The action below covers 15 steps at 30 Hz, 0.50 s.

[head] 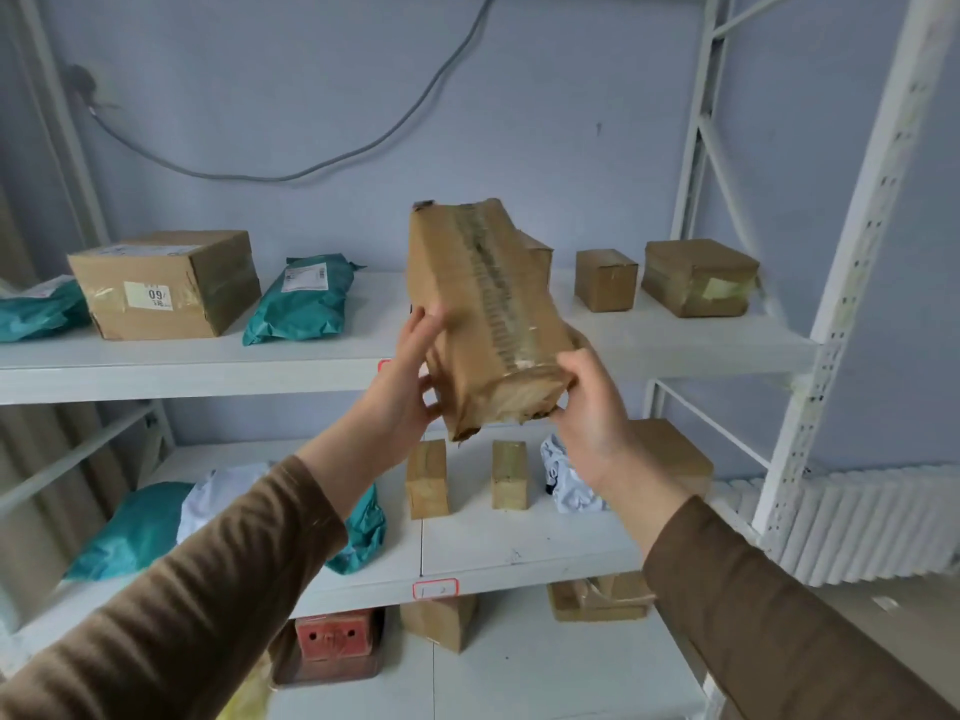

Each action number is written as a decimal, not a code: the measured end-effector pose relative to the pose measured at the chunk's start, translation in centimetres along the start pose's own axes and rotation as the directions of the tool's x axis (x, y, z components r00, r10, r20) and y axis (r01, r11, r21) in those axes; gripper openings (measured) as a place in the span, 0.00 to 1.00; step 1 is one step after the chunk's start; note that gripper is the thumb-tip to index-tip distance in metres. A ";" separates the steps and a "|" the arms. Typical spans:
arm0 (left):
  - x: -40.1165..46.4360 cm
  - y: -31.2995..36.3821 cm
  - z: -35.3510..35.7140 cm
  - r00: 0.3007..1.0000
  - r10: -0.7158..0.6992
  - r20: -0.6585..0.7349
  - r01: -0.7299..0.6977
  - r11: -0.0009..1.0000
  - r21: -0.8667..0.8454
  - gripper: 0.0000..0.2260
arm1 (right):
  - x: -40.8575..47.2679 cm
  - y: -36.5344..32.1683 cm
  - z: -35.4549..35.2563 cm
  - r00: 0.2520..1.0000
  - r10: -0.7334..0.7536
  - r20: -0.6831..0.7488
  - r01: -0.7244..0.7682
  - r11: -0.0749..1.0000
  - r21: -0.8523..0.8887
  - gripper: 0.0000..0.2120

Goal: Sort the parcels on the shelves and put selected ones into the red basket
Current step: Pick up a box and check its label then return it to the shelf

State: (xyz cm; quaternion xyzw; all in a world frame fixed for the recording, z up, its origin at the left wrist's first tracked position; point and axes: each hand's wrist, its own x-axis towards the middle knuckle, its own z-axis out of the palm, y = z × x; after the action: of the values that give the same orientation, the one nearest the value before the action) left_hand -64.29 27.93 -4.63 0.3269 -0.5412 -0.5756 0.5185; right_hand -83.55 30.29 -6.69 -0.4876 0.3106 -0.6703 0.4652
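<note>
A long taped cardboard parcel is held tilted in the air in front of the upper shelf. My left hand grips its left side and my right hand holds its crumpled lower end. On the upper shelf lie a large labelled box, a teal mailer bag, a small box and a taped box. The middle shelf carries two small upright boxes, teal bags and a white bag. No red basket is in view.
White metal uprights frame the shelving on the right. The lowest shelf has a red-orange parcel and two brown boxes. A grey cable hangs on the wall. A white radiator stands at the right.
</note>
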 end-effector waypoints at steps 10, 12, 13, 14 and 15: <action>-2.1 -3.4 -0.6 0.995 -0.025 0.101 0.069 0.890 -0.451 0.36 | -7.1 0.3 3.8 0.762 -0.544 0.353 0.556 0.268 -0.787 0.30; -2.3 -3.8 -1.1 0.993 -0.051 0.108 0.098 0.871 -0.481 0.37 | -7.5 0.7 3.7 0.723 -0.549 0.420 0.595 0.186 -0.782 0.31; -2.3 -3.8 -1.4 0.992 -0.067 0.106 0.110 0.869 -0.482 0.37 | -7.6 1.1 3.5 0.720 -0.538 0.438 0.605 0.178 -0.776 0.31; -2.3 -3.8 -1.8 0.992 -0.080 0.099 0.118 0.870 -0.479 0.38 | -7.6 1.5 3.1 0.726 -0.520 0.449 0.610 0.186 -0.770 0.31; -2.1 -3.8 -2.2 0.992 -0.086 0.091 0.119 0.874 -0.470 0.37 | -7.6 1.9 2.7 0.740 -0.495 0.456 0.610 0.206 -0.765 0.32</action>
State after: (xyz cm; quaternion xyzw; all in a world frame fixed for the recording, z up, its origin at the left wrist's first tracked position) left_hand -62.67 28.89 -9.13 0.1988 -0.3827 -0.7280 0.5330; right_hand -79.74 36.70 -10.26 -0.7671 0.3892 -0.4968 -0.1149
